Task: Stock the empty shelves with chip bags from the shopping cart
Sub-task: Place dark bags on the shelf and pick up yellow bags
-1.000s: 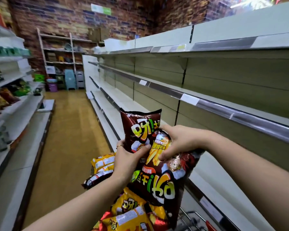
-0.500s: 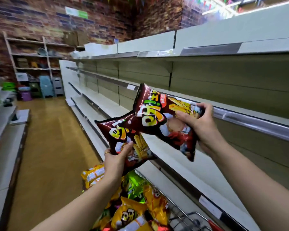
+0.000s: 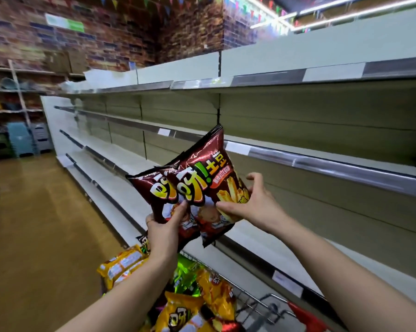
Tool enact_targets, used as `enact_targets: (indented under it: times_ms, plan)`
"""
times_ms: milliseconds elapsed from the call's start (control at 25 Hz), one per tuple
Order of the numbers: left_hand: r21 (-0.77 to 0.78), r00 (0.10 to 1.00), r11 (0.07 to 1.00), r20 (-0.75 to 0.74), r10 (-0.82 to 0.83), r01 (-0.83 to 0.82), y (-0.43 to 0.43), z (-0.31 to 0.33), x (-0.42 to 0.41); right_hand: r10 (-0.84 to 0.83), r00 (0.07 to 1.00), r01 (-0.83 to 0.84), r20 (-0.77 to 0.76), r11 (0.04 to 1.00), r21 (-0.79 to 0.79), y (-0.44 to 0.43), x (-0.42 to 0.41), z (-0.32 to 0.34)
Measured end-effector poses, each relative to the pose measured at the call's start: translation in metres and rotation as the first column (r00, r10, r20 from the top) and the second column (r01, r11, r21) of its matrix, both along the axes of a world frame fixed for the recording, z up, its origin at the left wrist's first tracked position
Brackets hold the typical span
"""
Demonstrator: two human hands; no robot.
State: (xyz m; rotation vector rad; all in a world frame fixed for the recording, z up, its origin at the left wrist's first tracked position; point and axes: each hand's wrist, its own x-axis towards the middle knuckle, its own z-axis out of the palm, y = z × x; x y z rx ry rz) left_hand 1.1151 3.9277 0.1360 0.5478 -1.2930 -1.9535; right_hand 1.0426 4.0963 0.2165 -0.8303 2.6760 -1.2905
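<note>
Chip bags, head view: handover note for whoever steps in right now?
Left hand: grip on the lower part of the rear dark red foil chip bag.
Right hand: grip on the front dark red foil chip bag, overlapping the rear one.
Both bags are in the air before the pale metal shelves.
Done: nothing shelved in view.
Left: place both, then the yellow and green bags in the wire shopping cart.

Bare pale metal store shelves (image 3: 322, 137) along aisle; wire shopping cart (image 3: 257, 305) heaped with yellow, green chip bags (image 3: 216, 293).
</note>
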Motion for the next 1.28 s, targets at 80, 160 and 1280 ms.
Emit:
enact_targets:
  times_ms: [80,160,1280]
  plan:
    - [-0.049,0.998,0.997,-0.003,-0.060,0.060,0.005,0.009,-0.005,0.075,0.996,-0.070,-0.058,0.994,0.089,0.013,0.003,0.014]
    - [-0.092,0.991,0.987,-0.009,-0.136,0.135,0.014,0.021,-0.009,0.105,0.993,-0.101,-0.061,0.993,0.057,0.028,0.004,0.028]
    - [-0.287,0.625,0.556,0.322,-0.711,0.780,0.255,0.174,-0.268,-0.454,0.870,0.474,0.191,0.666,-0.576,0.353,-0.118,0.085]
